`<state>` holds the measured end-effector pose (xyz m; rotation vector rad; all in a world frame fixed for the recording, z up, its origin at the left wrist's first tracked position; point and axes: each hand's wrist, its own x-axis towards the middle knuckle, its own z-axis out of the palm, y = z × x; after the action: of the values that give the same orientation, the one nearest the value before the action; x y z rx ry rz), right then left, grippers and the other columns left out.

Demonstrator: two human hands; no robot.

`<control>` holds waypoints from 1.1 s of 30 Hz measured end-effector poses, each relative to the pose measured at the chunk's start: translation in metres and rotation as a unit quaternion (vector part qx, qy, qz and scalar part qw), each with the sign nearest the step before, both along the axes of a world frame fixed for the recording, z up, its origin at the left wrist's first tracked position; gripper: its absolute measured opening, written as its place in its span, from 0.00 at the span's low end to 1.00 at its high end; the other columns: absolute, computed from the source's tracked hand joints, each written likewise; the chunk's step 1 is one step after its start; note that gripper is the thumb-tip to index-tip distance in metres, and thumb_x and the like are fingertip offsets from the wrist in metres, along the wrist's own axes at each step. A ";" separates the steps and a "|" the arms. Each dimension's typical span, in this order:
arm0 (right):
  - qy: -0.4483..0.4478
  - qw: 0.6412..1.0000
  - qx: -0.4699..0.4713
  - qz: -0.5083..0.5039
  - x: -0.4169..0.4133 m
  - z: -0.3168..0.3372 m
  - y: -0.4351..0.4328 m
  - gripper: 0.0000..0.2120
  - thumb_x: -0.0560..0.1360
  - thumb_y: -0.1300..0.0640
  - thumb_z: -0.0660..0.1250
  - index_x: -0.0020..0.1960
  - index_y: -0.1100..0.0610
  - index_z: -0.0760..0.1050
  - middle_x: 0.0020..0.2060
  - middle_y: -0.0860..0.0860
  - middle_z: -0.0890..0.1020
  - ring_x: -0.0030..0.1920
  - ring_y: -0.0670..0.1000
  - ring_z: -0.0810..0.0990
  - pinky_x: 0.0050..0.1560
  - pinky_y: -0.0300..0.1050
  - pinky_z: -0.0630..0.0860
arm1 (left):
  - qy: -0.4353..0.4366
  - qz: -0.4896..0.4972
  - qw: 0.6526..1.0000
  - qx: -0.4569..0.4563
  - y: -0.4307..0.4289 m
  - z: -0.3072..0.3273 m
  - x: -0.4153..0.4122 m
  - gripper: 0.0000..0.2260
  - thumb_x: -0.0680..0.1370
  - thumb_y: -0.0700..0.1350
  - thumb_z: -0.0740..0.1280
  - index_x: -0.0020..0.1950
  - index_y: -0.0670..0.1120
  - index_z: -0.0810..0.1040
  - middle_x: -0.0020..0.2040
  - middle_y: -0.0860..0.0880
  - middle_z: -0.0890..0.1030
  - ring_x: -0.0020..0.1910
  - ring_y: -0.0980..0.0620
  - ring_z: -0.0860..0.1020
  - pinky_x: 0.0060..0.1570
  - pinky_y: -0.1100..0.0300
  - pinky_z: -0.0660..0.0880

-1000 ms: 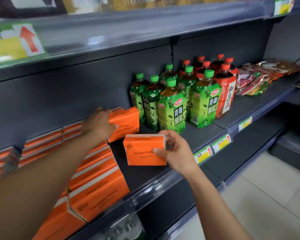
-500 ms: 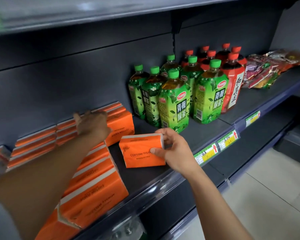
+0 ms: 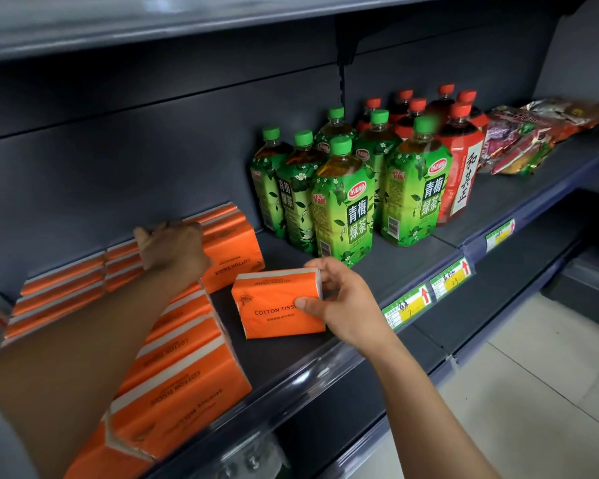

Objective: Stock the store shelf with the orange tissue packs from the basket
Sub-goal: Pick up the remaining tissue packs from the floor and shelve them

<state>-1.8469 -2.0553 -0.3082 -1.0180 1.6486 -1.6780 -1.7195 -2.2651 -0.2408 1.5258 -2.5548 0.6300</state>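
My right hand (image 3: 343, 302) grips an orange tissue pack (image 3: 274, 305) by its right end; the pack stands on the dark shelf (image 3: 412, 267), label facing me. My left hand (image 3: 173, 250) lies over the top of another orange pack (image 3: 232, 261) at the back of the shelf, fingers spread toward the rear wall. A row of orange packs (image 3: 180, 375) runs from that pack toward the front edge under my left forearm. More orange packs (image 3: 59, 288) lie stacked along the back wall at the left. The basket is out of view.
Green-capped tea bottles (image 3: 343, 202) stand right of the packs, red-capped bottles (image 3: 457, 160) behind them, snack bags (image 3: 533, 140) farther right. Price tags (image 3: 408, 305) line the shelf's front rail. An upper shelf (image 3: 222, 15) overhangs. Pale floor tiles (image 3: 533, 409) lie at lower right.
My left hand has pushed its pack back toward the rear wall and slid left over it. My right hand has kept its pack standing at about the same spot.
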 end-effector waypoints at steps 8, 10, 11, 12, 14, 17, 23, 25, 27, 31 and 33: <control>-0.008 1.000 0.003 0.002 -0.001 0.001 0.003 0.20 0.69 0.67 0.74 0.55 0.51 0.74 0.45 0.50 0.80 0.44 0.46 0.78 0.42 0.39 0.77 | 0.109 -0.092 0.988 0.061 0.010 0.010 0.013 0.18 0.74 0.55 0.69 0.63 0.55 0.75 0.61 0.48 0.75 0.63 0.46 0.70 0.60 0.49 0.61; -0.008 1.000 0.003 0.005 0.000 0.003 0.003 0.20 0.70 0.67 0.74 0.57 0.51 0.74 0.46 0.50 0.80 0.44 0.46 0.78 0.42 0.38 0.77 | 0.174 -0.212 0.958 0.084 0.022 0.012 0.018 0.13 0.77 0.56 0.63 0.57 0.54 0.79 0.56 0.51 0.78 0.59 0.48 0.74 0.62 0.47 0.66; -0.008 1.000 0.003 0.006 0.002 0.004 0.004 0.20 0.70 0.67 0.73 0.57 0.51 0.74 0.46 0.49 0.79 0.44 0.45 0.77 0.42 0.37 0.77 | 0.197 -0.261 0.936 0.130 0.031 0.014 0.021 0.14 0.77 0.58 0.61 0.55 0.53 0.81 0.53 0.53 0.79 0.56 0.50 0.76 0.61 0.48 0.69; -0.008 1.000 0.003 0.007 0.003 0.004 0.004 0.20 0.71 0.67 0.73 0.58 0.51 0.73 0.46 0.49 0.79 0.44 0.45 0.77 0.41 0.36 0.77 | 0.202 -0.285 0.916 0.196 0.043 0.018 0.023 0.17 0.76 0.61 0.61 0.54 0.53 0.81 0.52 0.55 0.80 0.53 0.54 0.77 0.58 0.52 0.72; -0.003 1.000 -0.001 0.007 0.006 0.004 0.004 0.20 0.71 0.67 0.73 0.58 0.50 0.73 0.46 0.49 0.79 0.44 0.44 0.77 0.40 0.35 0.76 | 0.167 -0.295 0.884 0.320 0.065 0.024 0.026 0.24 0.67 0.68 0.65 0.55 0.56 0.81 0.50 0.60 0.81 0.51 0.61 0.77 0.53 0.64 0.72; -0.004 1.000 -0.011 0.011 0.009 0.006 0.004 0.21 0.72 0.67 0.72 0.58 0.49 0.72 0.46 0.48 0.79 0.43 0.42 0.77 0.39 0.34 0.76 | 0.096 -0.310 0.880 0.346 0.076 0.025 0.026 0.29 0.59 0.66 0.72 0.57 0.58 0.79 0.52 0.60 0.80 0.52 0.62 0.77 0.55 0.61 0.74; 0.172 0.982 0.061 -0.047 0.012 -0.003 0.010 0.29 0.73 0.58 0.73 0.71 0.51 0.67 0.57 0.45 0.79 0.59 0.45 0.77 0.60 0.40 0.73 | 0.049 -0.321 0.908 0.265 0.071 0.022 0.021 0.17 0.68 0.49 0.76 0.56 0.52 0.79 0.51 0.56 0.78 0.52 0.56 0.76 0.55 0.54 0.73; 0.304 0.943 0.125 -0.059 0.011 -0.011 0.021 0.30 0.75 0.52 0.70 0.73 0.54 0.65 0.67 0.47 0.74 0.68 0.49 0.70 0.69 0.42 0.64 | 0.072 -0.301 0.917 0.251 0.066 0.023 0.021 0.17 0.69 0.49 0.76 0.56 0.51 0.79 0.52 0.55 0.78 0.52 0.54 0.76 0.54 0.54 0.73; 0.398 0.903 0.157 -0.051 0.009 -0.020 0.032 0.29 0.76 0.47 0.67 0.73 0.55 0.66 0.68 0.51 0.73 0.71 0.52 0.67 0.70 0.44 0.62 | 0.111 -0.262 0.926 0.248 0.062 0.025 0.023 0.18 0.68 0.51 0.76 0.56 0.53 0.78 0.52 0.55 0.79 0.51 0.52 0.77 0.54 0.53 0.74; 0.470 0.867 0.162 -0.024 0.003 -0.032 0.043 0.29 0.71 0.39 0.64 0.64 0.56 0.77 0.63 0.53 0.78 0.70 0.56 0.69 0.71 0.53 0.65 | 0.120 -0.201 0.950 0.207 0.062 0.025 0.020 0.22 0.70 0.53 0.75 0.61 0.52 0.76 0.57 0.53 0.79 0.55 0.50 0.77 0.55 0.56 0.74; 0.495 0.852 0.172 -0.001 -0.001 -0.033 0.045 0.28 0.68 0.39 0.65 0.61 0.56 0.79 0.61 0.53 0.80 0.68 0.56 0.72 0.68 0.54 0.65 | 0.105 -0.185 0.964 0.163 0.065 0.026 0.018 0.21 0.71 0.53 0.73 0.63 0.52 0.75 0.59 0.51 0.79 0.57 0.49 0.77 0.54 0.58 0.72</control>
<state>-1.8475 -2.0106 -0.3413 -1.8355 2.4282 -0.7544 -1.7018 -2.2002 -0.2151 1.0617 -2.7584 0.0036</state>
